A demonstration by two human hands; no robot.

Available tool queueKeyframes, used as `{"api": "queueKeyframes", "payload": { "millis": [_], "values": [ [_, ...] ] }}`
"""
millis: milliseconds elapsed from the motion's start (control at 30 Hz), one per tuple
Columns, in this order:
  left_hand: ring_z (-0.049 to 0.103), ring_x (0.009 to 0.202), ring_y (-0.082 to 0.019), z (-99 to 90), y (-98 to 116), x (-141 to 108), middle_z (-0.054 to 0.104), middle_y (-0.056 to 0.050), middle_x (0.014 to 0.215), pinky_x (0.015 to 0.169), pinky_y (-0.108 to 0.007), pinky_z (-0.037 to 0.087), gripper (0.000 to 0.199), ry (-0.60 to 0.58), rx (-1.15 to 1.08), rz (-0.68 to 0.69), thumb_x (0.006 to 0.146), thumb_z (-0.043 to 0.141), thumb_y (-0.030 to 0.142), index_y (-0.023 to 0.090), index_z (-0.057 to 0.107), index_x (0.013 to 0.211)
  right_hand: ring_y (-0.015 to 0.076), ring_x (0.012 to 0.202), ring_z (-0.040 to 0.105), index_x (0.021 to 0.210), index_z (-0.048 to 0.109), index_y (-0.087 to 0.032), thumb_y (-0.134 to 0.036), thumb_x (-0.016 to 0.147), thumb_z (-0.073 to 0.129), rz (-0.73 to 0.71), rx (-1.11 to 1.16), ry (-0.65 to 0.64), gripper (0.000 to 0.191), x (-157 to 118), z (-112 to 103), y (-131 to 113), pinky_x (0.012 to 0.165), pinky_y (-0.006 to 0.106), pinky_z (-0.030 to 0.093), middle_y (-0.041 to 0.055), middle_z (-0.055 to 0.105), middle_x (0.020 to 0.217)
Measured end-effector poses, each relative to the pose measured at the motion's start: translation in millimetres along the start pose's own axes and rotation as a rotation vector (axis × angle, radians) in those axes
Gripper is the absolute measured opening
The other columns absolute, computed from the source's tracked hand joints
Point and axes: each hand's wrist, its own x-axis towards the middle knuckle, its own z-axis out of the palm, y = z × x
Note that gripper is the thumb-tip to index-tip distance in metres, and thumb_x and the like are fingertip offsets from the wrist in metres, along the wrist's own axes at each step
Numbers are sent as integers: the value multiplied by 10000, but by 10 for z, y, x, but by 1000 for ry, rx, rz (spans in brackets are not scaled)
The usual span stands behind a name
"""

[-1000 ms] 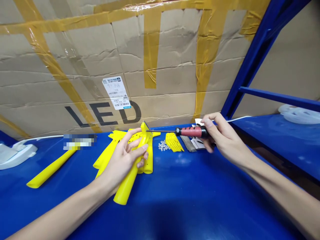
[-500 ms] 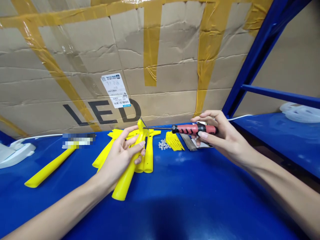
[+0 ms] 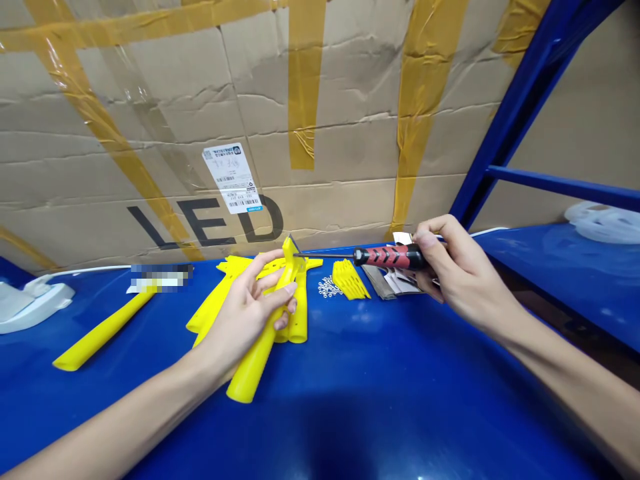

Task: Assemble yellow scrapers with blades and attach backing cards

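Observation:
My left hand (image 3: 260, 300) is wrapped round a yellow handle (image 3: 249, 373), its wide end pointing down toward me. A thin dark blade edge shows at the handle's head. My right hand (image 3: 450, 270) grips the rear end of a red and black screwdriver (image 3: 387, 257), held level. The screwdriver's tip meets the head of the yellow handle. Behind my left hand lie several more yellow handles (image 3: 299, 313). To their right are a small heap of screws (image 3: 329, 287), a stack of yellow plates (image 3: 350, 279) and some flat grey blades (image 3: 379, 282).
An assembled yellow-handled tool (image 3: 105, 330) lies at the left on the blue table (image 3: 400, 400), near a white object (image 3: 37, 307). A large taped cardboard box (image 3: 350, 153) stands behind. A blue metal frame (image 3: 520, 107) and coiled translucent material (image 3: 603, 223) are at right.
My right hand has shifted back to the screwdriver's rear end, its fingers now closed more tightly there. The screwdriver and the yellow handle appear slightly further right.

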Motion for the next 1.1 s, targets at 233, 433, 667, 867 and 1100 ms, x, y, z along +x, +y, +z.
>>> {"api": "queueKeyframes", "payload": {
  "millis": [233, 433, 667, 867, 1100],
  "values": [
    [543, 617, -87, 22, 54, 27, 630, -5, 862, 460, -149, 398, 558, 54, -34, 13, 800, 795, 182, 257, 547, 1293, 162, 575, 601, 1158, 438, -354, -429, 872, 736, -20, 183, -155, 420, -5, 17, 14, 579, 332, 513, -51, 596, 712],
    [555, 594, -71, -14, -13, 5, 646, 10, 858, 514, -158, 436, 514, 14, 0, -7, 862, 759, 244, 311, 529, 1317, 126, 429, 522, 1030, 486, -311, -571, 911, 628, 74, 73, -40, 318, 10, 1, 24, 428, 287, 407, -34, 595, 666],
    [491, 529, -55, -18, -85, -11, 623, 36, 765, 506, -156, 418, 577, 6, -6, -43, 858, 755, 227, 311, 486, 1361, 104, 402, 452, 963, 502, -304, -505, 939, 630, -24, 47, -44, 239, 11, -17, 0, 429, 274, 397, -68, 474, 587],
    [545, 624, -91, 0, -11, 15, 639, -1, 856, 477, -157, 409, 573, 45, -9, 3, 821, 784, 222, 273, 526, 1330, 184, 661, 655, 1127, 499, -319, -470, 866, 736, -44, 69, -184, 383, -5, -15, -6, 579, 350, 539, 17, 654, 924],
    [541, 597, -81, 5, 2, 4, 640, 6, 871, 488, -166, 421, 549, 35, 4, -1, 837, 770, 224, 284, 521, 1323, 109, 368, 427, 952, 468, -289, -571, 961, 558, 36, 9, -50, 296, -18, 41, -8, 371, 265, 321, -62, 511, 546]
  ]
}}
